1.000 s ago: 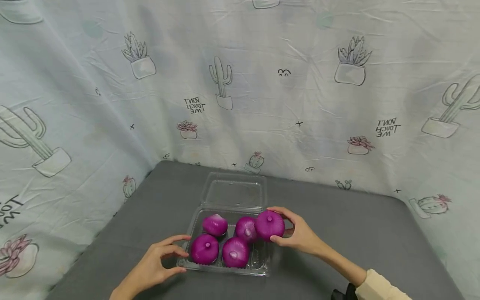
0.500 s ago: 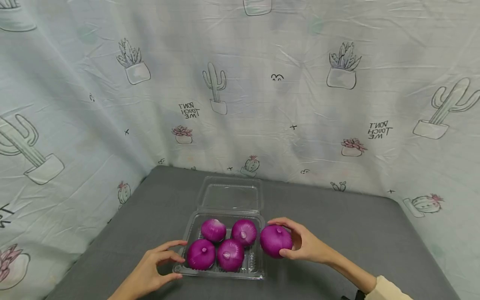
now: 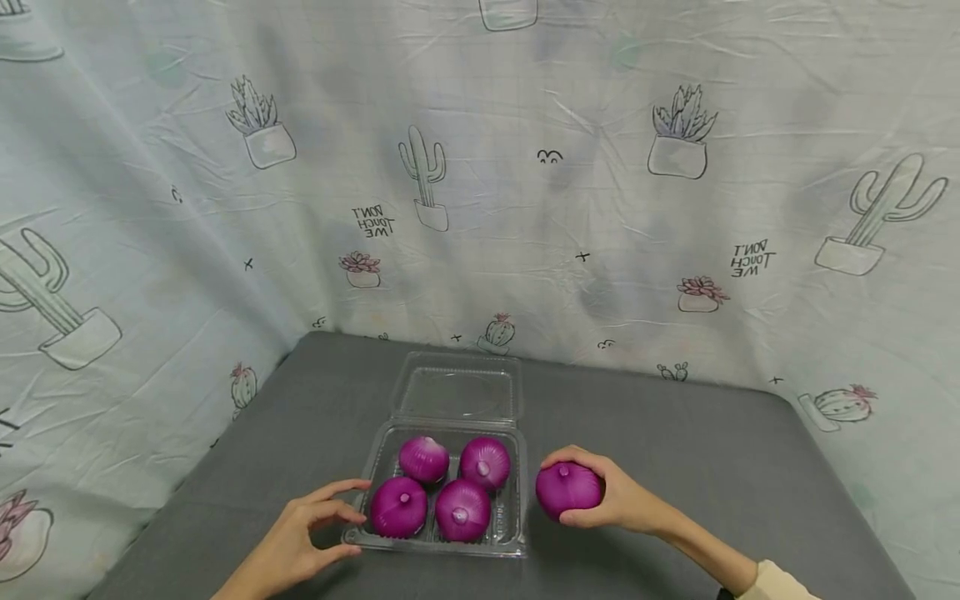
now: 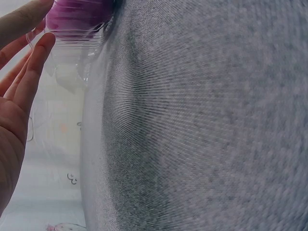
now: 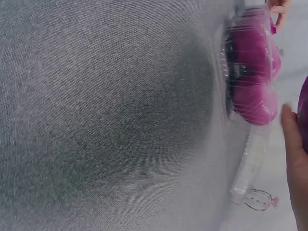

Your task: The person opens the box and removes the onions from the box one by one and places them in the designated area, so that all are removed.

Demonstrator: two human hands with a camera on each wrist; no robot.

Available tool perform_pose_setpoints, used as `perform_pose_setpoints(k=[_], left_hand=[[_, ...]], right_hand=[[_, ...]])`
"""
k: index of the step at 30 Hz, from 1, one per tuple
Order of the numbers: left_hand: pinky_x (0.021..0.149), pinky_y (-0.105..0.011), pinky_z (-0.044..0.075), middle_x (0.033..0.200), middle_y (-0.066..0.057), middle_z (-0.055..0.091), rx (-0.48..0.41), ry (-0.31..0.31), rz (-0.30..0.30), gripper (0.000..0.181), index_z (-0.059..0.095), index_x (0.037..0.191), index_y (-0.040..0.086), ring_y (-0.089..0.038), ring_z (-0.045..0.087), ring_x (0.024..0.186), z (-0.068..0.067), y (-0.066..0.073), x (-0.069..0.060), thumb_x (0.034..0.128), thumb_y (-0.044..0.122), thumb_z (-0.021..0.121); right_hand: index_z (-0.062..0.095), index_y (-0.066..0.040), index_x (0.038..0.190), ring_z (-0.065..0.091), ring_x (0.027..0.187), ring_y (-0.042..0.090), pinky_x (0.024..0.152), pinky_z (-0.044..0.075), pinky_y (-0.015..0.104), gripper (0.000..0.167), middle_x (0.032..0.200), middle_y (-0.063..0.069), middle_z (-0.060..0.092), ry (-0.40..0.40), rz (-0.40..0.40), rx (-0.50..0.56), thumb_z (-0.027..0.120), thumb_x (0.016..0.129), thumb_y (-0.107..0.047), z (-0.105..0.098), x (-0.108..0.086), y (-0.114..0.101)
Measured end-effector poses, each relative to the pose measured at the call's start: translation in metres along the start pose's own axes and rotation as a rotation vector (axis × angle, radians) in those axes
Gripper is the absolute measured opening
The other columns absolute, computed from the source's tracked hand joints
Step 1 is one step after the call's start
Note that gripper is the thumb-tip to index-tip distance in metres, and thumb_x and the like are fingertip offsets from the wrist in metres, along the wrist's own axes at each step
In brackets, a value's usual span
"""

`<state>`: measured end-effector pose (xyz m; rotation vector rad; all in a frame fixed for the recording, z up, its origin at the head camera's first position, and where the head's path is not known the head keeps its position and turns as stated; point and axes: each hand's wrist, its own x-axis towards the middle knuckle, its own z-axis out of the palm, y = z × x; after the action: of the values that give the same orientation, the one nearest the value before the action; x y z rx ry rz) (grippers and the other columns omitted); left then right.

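Note:
My right hand holds a purple onion with fingers and thumb round its sides, just right of a clear plastic clamshell box. In the right wrist view only an edge of this onion shows. Several more purple onions sit in the box, among them a front-left one and a front-right one. At the box's left side is my left hand, its fingers spread and slightly bent. In the left wrist view its fingertips touch the clear plastic edge.
The box's lid lies folded back toward the rear of the grey cloth-covered table. A pale curtain printed with cacti hangs behind the table and along its sides.
My right hand has carried its onion from over the box's right side to the right and slightly down, clear of the rim. My left hand stays by the box. The view has shifted slightly.

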<state>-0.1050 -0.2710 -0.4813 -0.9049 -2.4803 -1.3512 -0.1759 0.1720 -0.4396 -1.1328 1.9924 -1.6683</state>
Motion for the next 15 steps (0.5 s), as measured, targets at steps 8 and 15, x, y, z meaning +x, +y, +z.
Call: perform_pose_setpoints(k=[8,15], left_hand=[[0.073,-0.025,0.058,0.124,-0.019,0.057,-0.004,0.004,0.003,0.028,0.070,0.097,0.014,-0.014,0.066,0.096,0.0006,-0.0007,0.0005,0.0731,0.012,0.083],[0.073,-0.025,0.058,0.124,-0.020,0.057,0.016,-0.004,-0.020,0.027,0.070,0.097,0.016,-0.011,0.066,0.096,0.0006,0.0007,-0.0006,0.0734,0.014,0.083]], right_hand=[[0.056,-0.008,0.122,0.050,0.119,0.020,0.076,0.058,0.041,0.042,0.131,0.012,0.051,0.044,-0.092,-0.027,0.068,0.083,0.001,-0.0049,-0.0033,-0.0068],[0.061,-0.009,0.112,0.052,0.115,0.019,0.078,0.058,0.038,0.039,0.126,0.019,0.052,0.159,-0.055,-0.041,0.074,0.078,0.004,-0.0089,-0.0093,-0.0070]])
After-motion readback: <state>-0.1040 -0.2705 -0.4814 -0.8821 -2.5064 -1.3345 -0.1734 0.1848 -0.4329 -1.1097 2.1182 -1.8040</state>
